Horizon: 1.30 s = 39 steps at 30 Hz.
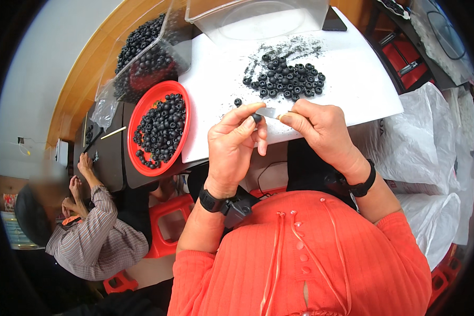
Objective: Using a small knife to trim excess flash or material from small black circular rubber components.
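The left hand (234, 138) is pinching one black bead (256, 117) over the white board's (215, 73) near edge; the right hand (321, 125) is holding a small metal blade (269, 112) towards it. If the round bead is turning, the blade could perhaps be slipping into the left fingers.

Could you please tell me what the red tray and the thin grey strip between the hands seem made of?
Red tray: probably smooth, slightly glossy plastic, judging by its even colour and moulded-looking rim.
Grey strip: perhaps metal, since its flat face looks shiny.
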### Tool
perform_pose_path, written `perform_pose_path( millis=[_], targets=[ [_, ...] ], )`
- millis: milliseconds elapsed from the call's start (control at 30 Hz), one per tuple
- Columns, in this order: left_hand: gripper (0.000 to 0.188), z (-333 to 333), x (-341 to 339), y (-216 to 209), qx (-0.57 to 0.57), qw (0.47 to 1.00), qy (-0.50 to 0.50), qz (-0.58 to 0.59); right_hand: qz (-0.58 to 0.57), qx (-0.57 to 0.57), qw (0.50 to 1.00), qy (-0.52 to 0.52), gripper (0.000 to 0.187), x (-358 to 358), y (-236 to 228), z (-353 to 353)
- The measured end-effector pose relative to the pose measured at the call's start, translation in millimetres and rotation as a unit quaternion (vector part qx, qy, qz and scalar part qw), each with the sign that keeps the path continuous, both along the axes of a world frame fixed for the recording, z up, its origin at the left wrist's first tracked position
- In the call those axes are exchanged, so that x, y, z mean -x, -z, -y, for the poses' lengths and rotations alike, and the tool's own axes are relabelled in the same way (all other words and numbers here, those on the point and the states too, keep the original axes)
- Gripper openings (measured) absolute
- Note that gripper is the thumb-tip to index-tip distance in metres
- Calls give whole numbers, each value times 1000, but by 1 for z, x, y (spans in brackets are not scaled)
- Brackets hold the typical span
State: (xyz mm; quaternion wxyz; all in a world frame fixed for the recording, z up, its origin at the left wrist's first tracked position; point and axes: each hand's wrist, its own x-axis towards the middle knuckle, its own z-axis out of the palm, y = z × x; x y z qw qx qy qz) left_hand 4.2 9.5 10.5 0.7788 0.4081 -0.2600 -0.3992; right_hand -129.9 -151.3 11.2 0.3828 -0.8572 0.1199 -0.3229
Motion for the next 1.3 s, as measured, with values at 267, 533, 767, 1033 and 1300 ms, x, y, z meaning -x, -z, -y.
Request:
perform_pose_path(
  millis=[267,533,767,1033,1300],
  targets=[
    [28,-14,2,-9,-50,997,-54,-3,3,111,993,-34,31,7,-2,0],
    [28,-83,-65,-70,-192,815,-416,355,37,-198,975,-91,26,20,7,14],
    [18,-43,-35,-43,-264,662,-353,607,53,-187,977,-91,26,24,7,17],
    [15,20,-42,-11,-259,640,-273,670,75,-194,971,-116,23,24,9,20],
    [14,26,-42,-7,-295,551,-252,739,83,-197,968,-130,24,25,13,26]
  ],
)
